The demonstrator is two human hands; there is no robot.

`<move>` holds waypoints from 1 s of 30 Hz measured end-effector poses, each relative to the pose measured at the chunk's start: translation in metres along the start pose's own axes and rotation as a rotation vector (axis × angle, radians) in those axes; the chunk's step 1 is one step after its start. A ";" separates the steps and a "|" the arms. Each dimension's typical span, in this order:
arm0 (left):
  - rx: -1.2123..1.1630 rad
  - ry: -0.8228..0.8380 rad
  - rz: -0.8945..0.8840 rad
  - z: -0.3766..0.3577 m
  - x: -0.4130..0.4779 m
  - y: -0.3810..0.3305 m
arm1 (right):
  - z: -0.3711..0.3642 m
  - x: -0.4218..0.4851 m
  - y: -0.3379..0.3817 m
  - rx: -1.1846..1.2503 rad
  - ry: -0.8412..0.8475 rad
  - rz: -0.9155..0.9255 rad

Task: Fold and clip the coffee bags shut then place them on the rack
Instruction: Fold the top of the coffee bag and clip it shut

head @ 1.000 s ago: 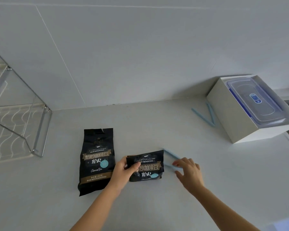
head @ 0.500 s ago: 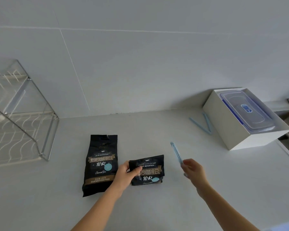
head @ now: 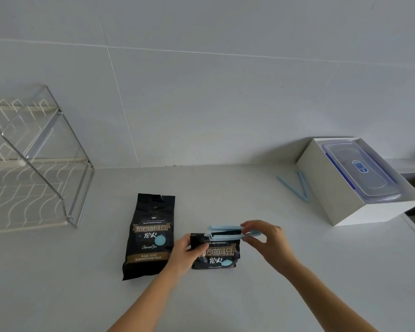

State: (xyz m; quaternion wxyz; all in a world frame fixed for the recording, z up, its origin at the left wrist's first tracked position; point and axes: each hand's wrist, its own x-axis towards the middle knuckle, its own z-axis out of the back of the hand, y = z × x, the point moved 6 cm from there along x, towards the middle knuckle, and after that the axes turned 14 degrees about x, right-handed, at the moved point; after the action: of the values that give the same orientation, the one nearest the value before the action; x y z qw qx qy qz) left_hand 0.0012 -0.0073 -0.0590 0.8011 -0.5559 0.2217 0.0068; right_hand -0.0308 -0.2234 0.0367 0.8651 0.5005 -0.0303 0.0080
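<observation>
**Soft, even daylight — mild wide-angle warp**

Cool, diffuse light fills the scene; shadows are faint, the clearest a soft one beside the white box (head: 340, 188). The wall's tile seams (head: 120, 104) bow toward the edges — detail is slightly smeared throughout, without harsh glare.

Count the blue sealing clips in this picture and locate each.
2: one clip held by the right hand over the folded bag; a spare clip beside the white box.

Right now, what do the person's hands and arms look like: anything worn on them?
Both are bare. The left hand and right hand carry no gloves, and no rings, watch or bracelet can be seen. Both forearms show no sleeves anywhere up to the bottom edge of the head view. No markings show.
</observation>
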 end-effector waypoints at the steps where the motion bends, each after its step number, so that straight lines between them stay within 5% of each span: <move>1: -0.002 0.000 -0.003 0.000 0.000 0.000 | -0.001 0.001 0.002 -0.030 0.013 -0.001; 12: 0.093 0.015 -0.037 0.000 -0.001 -0.008 | -0.032 0.015 0.025 -0.200 0.273 0.035; 21: -0.112 0.027 -0.066 -0.001 -0.003 -0.011 | -0.047 0.026 0.036 -0.281 0.295 0.077; 30: -0.075 -0.003 -0.060 -0.001 -0.003 -0.010 | -0.072 0.041 0.047 -0.501 0.502 0.098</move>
State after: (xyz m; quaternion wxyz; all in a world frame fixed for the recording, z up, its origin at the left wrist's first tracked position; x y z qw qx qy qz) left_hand 0.0007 -0.0111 -0.0496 0.7799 -0.5919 0.2034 -0.0080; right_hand 0.0113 -0.1379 0.0442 0.9401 0.2533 0.1580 0.1643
